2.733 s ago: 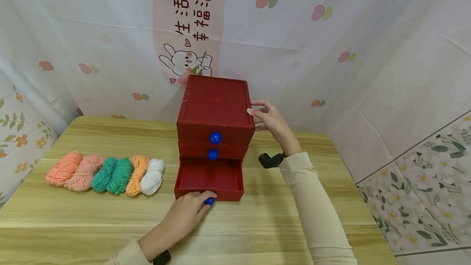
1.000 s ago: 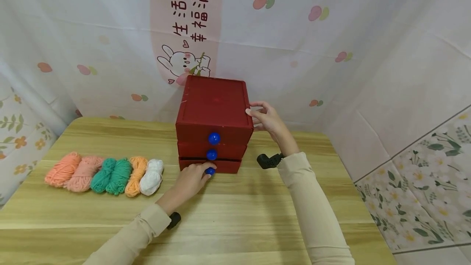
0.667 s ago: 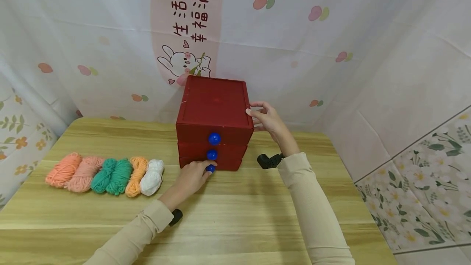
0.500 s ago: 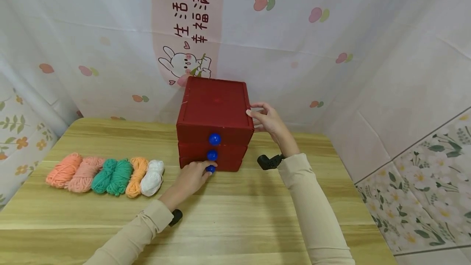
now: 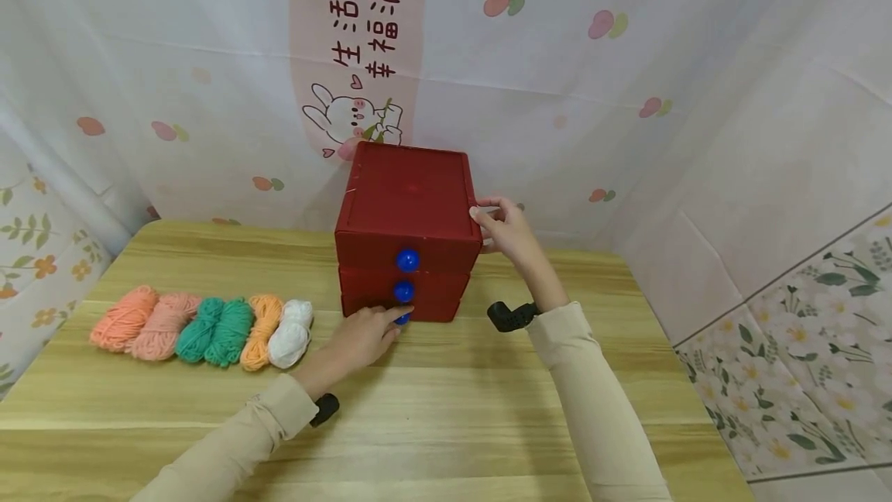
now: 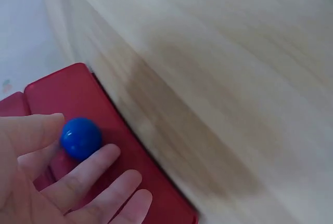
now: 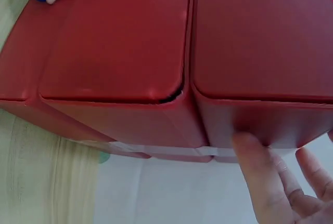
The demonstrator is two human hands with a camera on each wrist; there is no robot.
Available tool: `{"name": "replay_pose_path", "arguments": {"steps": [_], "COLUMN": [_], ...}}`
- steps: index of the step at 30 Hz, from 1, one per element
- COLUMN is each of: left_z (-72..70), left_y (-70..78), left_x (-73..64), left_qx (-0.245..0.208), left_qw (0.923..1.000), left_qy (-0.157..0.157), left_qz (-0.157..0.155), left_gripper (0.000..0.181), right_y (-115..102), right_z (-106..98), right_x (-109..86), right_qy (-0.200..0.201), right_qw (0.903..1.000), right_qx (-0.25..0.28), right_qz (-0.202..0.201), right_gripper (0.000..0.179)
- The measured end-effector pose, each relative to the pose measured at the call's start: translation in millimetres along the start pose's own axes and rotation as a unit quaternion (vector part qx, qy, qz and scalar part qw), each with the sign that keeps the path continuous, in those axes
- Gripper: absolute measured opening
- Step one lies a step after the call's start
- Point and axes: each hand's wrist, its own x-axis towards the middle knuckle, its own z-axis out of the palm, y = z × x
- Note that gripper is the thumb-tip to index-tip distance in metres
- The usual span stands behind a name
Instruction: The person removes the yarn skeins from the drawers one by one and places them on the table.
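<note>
A red cabinet [image 5: 411, 188] with three stacked drawers stands at the back of the table, all its drawers pushed in. Each drawer front has a round blue knob; the top knob [image 5: 408, 260] and middle knob [image 5: 403, 290] are uncovered. My left hand [image 5: 357, 341] is at the bottom knob [image 5: 402, 319], partly covering it. In the left wrist view the blue knob [image 6: 81, 139] lies between thumb and spread, nearly straight fingers, not gripped. My right hand [image 5: 514, 235] rests its fingertips against the cabinet's upper right side, fingers relaxed, as the right wrist view also shows.
Several yarn skeins lie in a row at the left: coral [image 5: 125, 319], pink [image 5: 162, 325], green [image 5: 214, 330], orange [image 5: 262, 331] and white [image 5: 290, 334]. A printed curtain [image 5: 543, 99] hangs behind the wooden table [image 5: 446, 417].
The bottom drawer, pulled out in the oldest frame, has been pushed in by my left hand. Since then the left fingers have loosened from its knob. The right hand stays at the cabinet's side.
</note>
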Motion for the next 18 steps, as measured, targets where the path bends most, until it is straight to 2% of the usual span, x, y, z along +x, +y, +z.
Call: {"name": "replay_pose_path", "arguments": {"steps": [5, 7, 9, 11, 13, 15, 18], "left_z": [-23.8, -34.5, -44.9, -54.1, -63.1, -71.9, -82.5], "left_y": [-0.9, -2.6, -4.1, -4.9, -4.7, -2.9, 0.8], "left_x": [-15.9, -24.8, -33.5, -41.3, -48.3, -54.7, -61.7], "left_qx": [0.016, 0.031, 0.052, 0.083, 0.106, 0.124, 0.142], "left_qw": [0.9995, 0.9986, 0.9967, 0.9934, 0.9901, 0.9879, 0.9839], "left_qy": [-0.002, 0.009, 0.019, 0.029, 0.033, 0.025, 0.021], "left_qz": [0.028, 0.042, 0.059, 0.074, 0.086, 0.09, 0.107], "left_gripper": [0.037, 0.036, 0.036, 0.037, 0.04, 0.043, 0.047], "right_y": [11.1, 18.3, 26.7, 35.8, 43.1, 50.1, 56.7], "right_z": [0.7, 2.5, 5.7, 9.7, 14.8, 20.6, 29.1], "right_x": [-28.2, -43.6, -60.0, -75.9, -90.4, -101.5, -113.6], "right_qy": [0.026, 0.051, 0.077, 0.096, 0.108, 0.112, 0.108], "right_qw": [0.9952, 0.9864, 0.971, 0.947, 0.9157, 0.8761, 0.8157], "right_qx": [-0.053, -0.109, -0.175, -0.246, -0.311, -0.367, -0.434], "right_qz": [-0.077, -0.112, -0.145, -0.182, -0.231, -0.292, -0.367], "right_gripper": [0.038, 0.034, 0.03, 0.026, 0.024, 0.025, 0.039]}}
